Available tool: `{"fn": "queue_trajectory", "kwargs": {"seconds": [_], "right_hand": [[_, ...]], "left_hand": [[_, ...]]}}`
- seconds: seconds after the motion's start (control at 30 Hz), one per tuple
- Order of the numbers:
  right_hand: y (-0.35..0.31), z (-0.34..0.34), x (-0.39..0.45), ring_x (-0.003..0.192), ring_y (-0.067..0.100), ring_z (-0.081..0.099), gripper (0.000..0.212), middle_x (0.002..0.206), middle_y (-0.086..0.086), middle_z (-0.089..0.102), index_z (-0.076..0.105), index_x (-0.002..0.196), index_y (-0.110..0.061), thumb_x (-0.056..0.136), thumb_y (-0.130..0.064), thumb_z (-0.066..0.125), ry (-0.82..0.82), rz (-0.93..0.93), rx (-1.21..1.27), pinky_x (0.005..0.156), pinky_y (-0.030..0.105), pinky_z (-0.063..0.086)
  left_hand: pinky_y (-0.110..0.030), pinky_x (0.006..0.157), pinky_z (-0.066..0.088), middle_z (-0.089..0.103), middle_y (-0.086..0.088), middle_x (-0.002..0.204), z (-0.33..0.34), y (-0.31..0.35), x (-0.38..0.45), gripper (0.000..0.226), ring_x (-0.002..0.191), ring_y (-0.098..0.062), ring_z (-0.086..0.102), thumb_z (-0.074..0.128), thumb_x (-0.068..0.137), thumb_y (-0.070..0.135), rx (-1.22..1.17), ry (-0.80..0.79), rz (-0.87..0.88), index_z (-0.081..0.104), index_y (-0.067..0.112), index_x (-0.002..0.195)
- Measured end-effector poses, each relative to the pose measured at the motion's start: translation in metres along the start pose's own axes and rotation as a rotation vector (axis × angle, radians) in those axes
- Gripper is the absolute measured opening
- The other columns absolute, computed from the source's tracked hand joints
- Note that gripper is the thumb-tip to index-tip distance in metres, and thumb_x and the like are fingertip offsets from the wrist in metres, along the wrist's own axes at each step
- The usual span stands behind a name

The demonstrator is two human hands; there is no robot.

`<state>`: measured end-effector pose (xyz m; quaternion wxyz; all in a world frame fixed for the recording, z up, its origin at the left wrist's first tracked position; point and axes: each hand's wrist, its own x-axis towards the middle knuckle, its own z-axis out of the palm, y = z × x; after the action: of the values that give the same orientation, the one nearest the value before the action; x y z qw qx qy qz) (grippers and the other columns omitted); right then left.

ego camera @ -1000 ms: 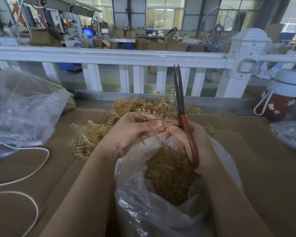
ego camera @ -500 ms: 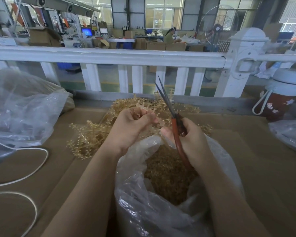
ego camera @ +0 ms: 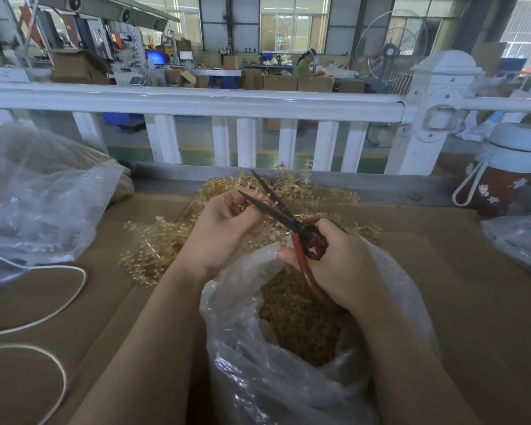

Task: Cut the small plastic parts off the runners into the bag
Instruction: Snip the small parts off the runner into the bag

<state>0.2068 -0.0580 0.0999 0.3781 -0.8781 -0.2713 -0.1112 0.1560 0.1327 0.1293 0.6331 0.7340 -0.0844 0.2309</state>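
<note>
Cardboard (ego camera: 442, 286) is covering the bench, white railing (ego camera: 196, 101) and factory floor behind. Left hand (ego camera: 224, 228) is pinching a runner (ego camera: 242, 207) above the open bag (ego camera: 288, 378). Right hand (ego camera: 341, 265) is gripping scissors (ego camera: 288, 219), blades parted, long axis pointing up-left across the runner. Runner pile (ego camera: 154, 240) is lying just beyond.

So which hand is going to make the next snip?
Probably the right hand: it grips the scissors, blades open around the runner that the left hand pinches above the bag.
</note>
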Motion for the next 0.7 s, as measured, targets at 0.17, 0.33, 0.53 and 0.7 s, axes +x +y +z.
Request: {"fn": "queue_trajectory", "kwargs": {"seconds": [0.17,0.33,0.53,0.7], "right_hand": [[0.0012,0.0008,0.0004,0.077,-0.009,0.057,0.062,0.085,-0.025,0.065,0.061,0.097,-0.039,0.064,-0.090,0.053,0.012,-0.021,-0.051,0.060,0.009,0.037],[0.0021,0.0019,-0.0008,0.079,-0.011,0.058,0.059,0.085,-0.027,0.064,0.058,0.094,-0.042,0.064,-0.091,0.052,0.003,-0.021,-0.019,0.060,0.009,0.038],[0.0029,0.0025,-0.0007,0.079,-0.008,0.059,0.061,0.086,-0.024,0.065,0.059,0.094,-0.040,0.063,-0.092,0.052,0.001,-0.019,-0.003,0.062,0.012,0.041],[0.0004,0.0012,-0.0015,0.074,-0.008,0.057,0.064,0.080,-0.026,0.063,0.062,0.095,-0.040,0.061,-0.093,0.049,0.036,-0.029,-0.035,0.059,0.012,0.040]], "left_hand": [[-0.012,0.058,0.046,0.068,0.012,0.071,0.0001,0.0018,-0.0006,0.013,0.062,0.000,0.058,0.066,0.090,0.022,-0.015,0.023,-0.019,0.072,0.030,0.081],[-0.013,0.060,0.046,0.067,0.010,0.071,-0.0007,0.0024,-0.0008,0.004,0.064,-0.003,0.057,0.066,0.087,0.022,-0.025,0.005,-0.022,0.069,0.023,0.085],[-0.017,0.065,0.047,0.066,0.002,0.075,-0.0022,0.0006,-0.0001,0.010,0.070,-0.013,0.056,0.068,0.085,0.026,0.005,-0.007,-0.017,0.071,0.033,0.079],[-0.017,0.067,0.047,0.070,0.003,0.080,-0.0022,-0.0007,-0.0005,0.009,0.073,-0.010,0.059,0.068,0.085,0.029,0.005,-0.038,-0.030,0.072,0.022,0.089]]}}
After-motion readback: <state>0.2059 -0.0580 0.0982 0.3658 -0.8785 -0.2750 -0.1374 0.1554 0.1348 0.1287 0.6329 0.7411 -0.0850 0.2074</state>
